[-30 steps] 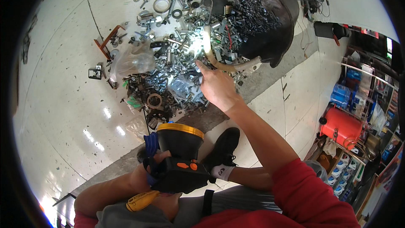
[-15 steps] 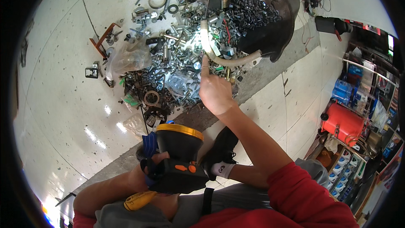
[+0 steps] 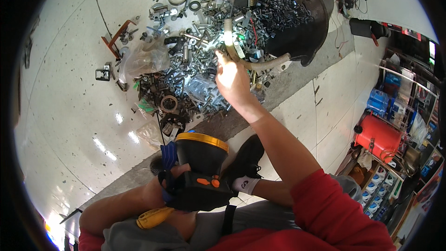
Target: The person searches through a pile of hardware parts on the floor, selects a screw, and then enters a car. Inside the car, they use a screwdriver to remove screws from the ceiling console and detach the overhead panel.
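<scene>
My left hand [image 3: 175, 181] is closed round a black flashlight [image 3: 197, 158] with a yellow rim, orange buttons and a blue strap. Its head points at a heap of loose bolts and metal parts [image 3: 204, 67] on the floor, where a bright patch falls. Over the heap, my right hand [image 3: 232, 78] has its fingers bent and drawn together. A small dark bit shows at the fingertips, too small to name. Just right of these fingers lies a bent, ribbed tan hose [image 3: 267, 64], partly behind the hand.
A tipped black tub [image 3: 320, 23] holds many dark bolts at the far right. A clear plastic bag [image 3: 147, 58] and an orange-brown metal bracket [image 3: 114, 42] lie left of the heap. On the right stand a red tank [image 3: 380, 137] and stocked shelves. My shoe [image 3: 246, 158] is near the heap.
My right hand's stretched index finger has bent in, and the hand has moved slightly up over the heap and the hose. The left hand keeps the flashlight in nearly the same place.
</scene>
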### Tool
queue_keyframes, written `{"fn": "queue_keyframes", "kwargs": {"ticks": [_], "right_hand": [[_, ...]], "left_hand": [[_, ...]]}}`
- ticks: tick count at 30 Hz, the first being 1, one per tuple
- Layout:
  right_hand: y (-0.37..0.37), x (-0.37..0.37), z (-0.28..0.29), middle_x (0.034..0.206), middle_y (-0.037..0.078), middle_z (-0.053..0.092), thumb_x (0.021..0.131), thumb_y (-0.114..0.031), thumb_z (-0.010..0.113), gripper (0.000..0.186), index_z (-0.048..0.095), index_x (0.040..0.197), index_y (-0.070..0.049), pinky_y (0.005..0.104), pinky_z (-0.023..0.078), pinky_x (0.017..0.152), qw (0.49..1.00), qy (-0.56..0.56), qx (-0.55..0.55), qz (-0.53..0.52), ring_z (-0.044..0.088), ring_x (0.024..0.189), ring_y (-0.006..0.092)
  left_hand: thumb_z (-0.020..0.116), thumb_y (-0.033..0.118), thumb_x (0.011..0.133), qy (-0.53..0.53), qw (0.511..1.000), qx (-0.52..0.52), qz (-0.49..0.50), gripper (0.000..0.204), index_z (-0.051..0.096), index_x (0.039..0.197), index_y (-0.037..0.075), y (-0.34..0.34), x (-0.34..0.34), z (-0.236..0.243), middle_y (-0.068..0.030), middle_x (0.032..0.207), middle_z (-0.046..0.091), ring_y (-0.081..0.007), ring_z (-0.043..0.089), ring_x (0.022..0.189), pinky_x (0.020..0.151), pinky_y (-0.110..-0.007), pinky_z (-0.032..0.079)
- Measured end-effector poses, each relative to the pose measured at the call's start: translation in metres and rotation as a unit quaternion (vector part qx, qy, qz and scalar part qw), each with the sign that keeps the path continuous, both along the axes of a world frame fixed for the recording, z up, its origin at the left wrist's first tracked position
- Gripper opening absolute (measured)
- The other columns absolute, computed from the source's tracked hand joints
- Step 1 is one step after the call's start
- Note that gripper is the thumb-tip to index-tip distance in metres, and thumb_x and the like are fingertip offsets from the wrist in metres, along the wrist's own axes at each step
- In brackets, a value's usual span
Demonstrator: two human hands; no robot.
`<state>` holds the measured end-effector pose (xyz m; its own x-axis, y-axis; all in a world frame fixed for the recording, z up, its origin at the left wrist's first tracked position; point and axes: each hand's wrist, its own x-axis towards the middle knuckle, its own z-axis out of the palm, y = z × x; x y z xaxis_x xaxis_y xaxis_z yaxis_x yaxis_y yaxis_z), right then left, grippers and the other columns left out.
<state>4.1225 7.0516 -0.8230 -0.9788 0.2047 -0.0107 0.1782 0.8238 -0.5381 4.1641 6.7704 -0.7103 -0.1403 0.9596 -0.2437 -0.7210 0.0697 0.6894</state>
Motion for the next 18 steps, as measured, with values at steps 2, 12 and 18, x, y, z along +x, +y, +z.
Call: {"fn": "queue_keyframes", "kwargs": {"ticks": [2,12,18], "right_hand": [[0.003,-0.012,-0.008,0.072,0.019,0.07,0.087,-0.006,0.058,0.022,0.07,0.103,0.004,0.0357,0.054,0.052,0.993,-0.077,-0.046,-0.071,0.069,0.058,0.0272],[0.0,-0.01,-0.007,0.082,0.018,0.071,0.081,-0.015,0.067,0.024,0.068,0.103,-0.004,0.0404,0.057,0.064,0.989,-0.115,-0.024,-0.086,0.07,0.071,0.0328],[-0.001,-0.008,-0.014,0.079,0.016,0.071,0.08,-0.02,0.07,0.023,0.07,0.099,-0.006,0.0388,0.055,0.068,0.981,-0.149,-0.039,-0.116,0.07,0.071,0.0324]], "left_hand": [[0.042,0.047,0.104,-0.008,1.0,0.002,0.003,0.06,0.04,0.147,0.006,0.001,0.0,0.001,-0.0106,0.125,0.065,-0.0127,0.065,0.076,0.06,-0.024,0.05],[0.036,0.048,0.106,-0.155,0.986,-0.042,-0.036,0.06,0.039,0.148,0.006,-0.003,-0.002,0.002,-0.0092,0.12,0.067,-0.0099,0.065,0.068,0.053,-0.021,0.049],[0.036,0.047,0.106,-0.042,0.999,0.003,-0.022,0.059,0.038,0.149,0.006,-0.001,-0.005,0.003,-0.0089,0.125,0.065,-0.0113,0.066,0.081,0.061,-0.024,0.051]]}}
